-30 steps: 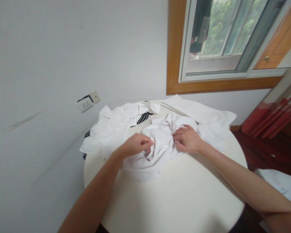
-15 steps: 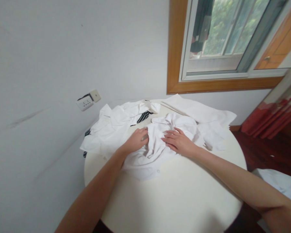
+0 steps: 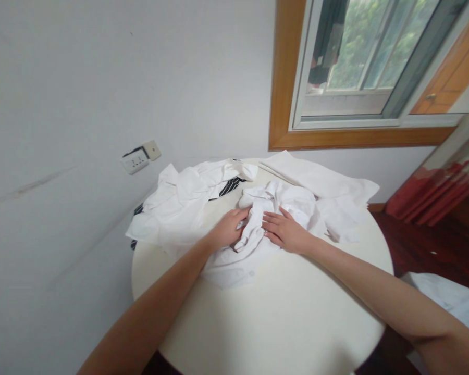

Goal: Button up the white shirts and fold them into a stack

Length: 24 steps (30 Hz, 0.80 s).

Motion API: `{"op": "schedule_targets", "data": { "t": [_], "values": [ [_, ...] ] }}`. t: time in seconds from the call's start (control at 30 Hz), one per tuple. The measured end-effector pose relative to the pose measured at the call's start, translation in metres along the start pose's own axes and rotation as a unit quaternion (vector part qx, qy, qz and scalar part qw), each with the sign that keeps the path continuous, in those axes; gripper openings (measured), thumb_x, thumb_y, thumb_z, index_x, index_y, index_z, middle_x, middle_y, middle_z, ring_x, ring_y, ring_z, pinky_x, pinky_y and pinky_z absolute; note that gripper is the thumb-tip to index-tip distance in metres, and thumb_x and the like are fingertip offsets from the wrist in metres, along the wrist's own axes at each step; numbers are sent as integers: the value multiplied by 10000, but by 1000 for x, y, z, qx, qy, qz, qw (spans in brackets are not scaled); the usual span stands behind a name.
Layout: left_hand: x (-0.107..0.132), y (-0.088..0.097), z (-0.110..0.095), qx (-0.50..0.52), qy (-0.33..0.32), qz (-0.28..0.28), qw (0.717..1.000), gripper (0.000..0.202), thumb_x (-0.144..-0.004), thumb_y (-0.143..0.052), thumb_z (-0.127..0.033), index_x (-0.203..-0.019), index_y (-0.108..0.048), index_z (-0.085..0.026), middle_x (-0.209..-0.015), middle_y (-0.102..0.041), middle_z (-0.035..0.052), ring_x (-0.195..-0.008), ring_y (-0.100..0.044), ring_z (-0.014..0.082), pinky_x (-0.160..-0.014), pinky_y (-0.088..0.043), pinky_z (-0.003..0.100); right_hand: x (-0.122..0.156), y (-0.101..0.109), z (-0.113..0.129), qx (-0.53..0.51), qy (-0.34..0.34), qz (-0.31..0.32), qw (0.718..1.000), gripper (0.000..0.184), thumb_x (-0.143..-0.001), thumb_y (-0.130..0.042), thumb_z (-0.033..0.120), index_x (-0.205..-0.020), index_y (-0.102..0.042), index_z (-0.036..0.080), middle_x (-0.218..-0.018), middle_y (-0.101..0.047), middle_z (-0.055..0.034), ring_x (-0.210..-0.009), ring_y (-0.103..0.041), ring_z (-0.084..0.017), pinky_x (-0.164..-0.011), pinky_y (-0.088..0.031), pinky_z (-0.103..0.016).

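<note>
A crumpled white shirt [image 3: 234,273] lies bunched up on the round white table [image 3: 281,317]. My left hand [image 3: 231,227] is closed on a fold at the shirt's left side, its fingertips partly hidden by the cloth. Flat on the right part of the same shirt rests my right hand [image 3: 284,230], open, with its fingers stretched out toward the left. Between the two hands a thick fold of fabric stands up.
White clothing [image 3: 183,192] and a black-and-white striped cloth [image 3: 230,187] lie at the table's back left. A folded white cloth [image 3: 320,174] is at the back right. Behind are a wall socket [image 3: 135,162] and a window frame [image 3: 359,139]; white fabric [image 3: 445,294] sits lower right.
My left hand has moved slightly right with the cloth, pushing the fold closer to my right hand. My right hand has stayed nearly in place on the shirt.
</note>
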<state>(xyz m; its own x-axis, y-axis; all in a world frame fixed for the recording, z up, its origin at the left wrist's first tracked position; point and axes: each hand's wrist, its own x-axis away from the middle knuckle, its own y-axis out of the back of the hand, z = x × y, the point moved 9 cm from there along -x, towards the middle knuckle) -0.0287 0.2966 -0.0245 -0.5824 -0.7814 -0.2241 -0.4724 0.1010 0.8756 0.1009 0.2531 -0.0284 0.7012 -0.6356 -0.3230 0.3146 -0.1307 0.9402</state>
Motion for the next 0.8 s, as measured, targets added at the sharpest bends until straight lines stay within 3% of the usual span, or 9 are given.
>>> {"op": "schedule_targets", "data": {
  "t": [0.1,0.17,0.27,0.4,0.53,0.7,0.8],
  "values": [
    [0,0,12,-32,40,2,999,168,-792,-551,-198,-930,-641,-170,-958,-635,87,-954,-564,225,-898,-457,357,-1,0,-1,-20,-7,-3,1000,387,-1003,-395,325,-1324,-565,193,-1349,-593,-129,-1343,-445,-238,-1145,-180,-547],
    [-1,1,10,-30,35,-2,999,115,-787,-530,-173,-850,-627,-169,-905,-612,74,-913,-560,212,-865,-462,341,-1,1,-1,-28,-7,-11,1000,369,-999,-404,299,-1307,-579,194,-1317,-618,-131,-1331,-463,-228,-1143,-185,-544],
    [-2,7,1,-4,10,-24,1000,140,-828,-486,-179,-831,-625,-171,-905,-579,65,-903,-551,191,-858,-461,312,-2,3,-2,-38,-9,-25,999,307,-979,-437,234,-1207,-641,211,-1254,-663,-109,-1282,-520,-216,-1138,-186,-541],
    [-1,26,-4,-8,37,-74,996,207,-840,-441,-146,-799,-642,-172,-882,-550,63,-878,-547,182,-843,-464,297,-2,6,-5,-43,-19,-45,998,235,-917,-517,158,-1051,-696,232,-1187,-703,-69,-1191,-594,-209,-1122,-213,-518],
    [2,46,-6,-12,27,-132,991,262,-850,-444,-163,-917,-697,-171,-897,-611,65,-904,-576,182,-853,-473,296,-2,8,-6,-37,-29,-48,998,213,-903,-537,139,-1008,-702,224,-1168,-712,-56,-1098,-640,-195,-1078,-281,-450],
    [15,77,-4,-7,-6,-256,967,241,-853,-515,-222,-950,-734,-199,-935,-711,43,-862,-623,159,-848,-498,282,-2,10,-10,13,-64,-56,996,315,-948,-476,159,-1225,-624,184,-1039,-729,-80,-935,-646,-191,-917,-372,-368],
    [21,88,-7,7,-19,-285,958,197,-853,-574,-252,-938,-747,-213,-870,-719,28,-771,-618,139,-765,-506,259,-3,10,-12,49,-80,-49,994,417,-945,-464,150,-1358,-523,158,-998,-698,-93,-926,-597,-209,-854,-360,-356]
  ]
}}
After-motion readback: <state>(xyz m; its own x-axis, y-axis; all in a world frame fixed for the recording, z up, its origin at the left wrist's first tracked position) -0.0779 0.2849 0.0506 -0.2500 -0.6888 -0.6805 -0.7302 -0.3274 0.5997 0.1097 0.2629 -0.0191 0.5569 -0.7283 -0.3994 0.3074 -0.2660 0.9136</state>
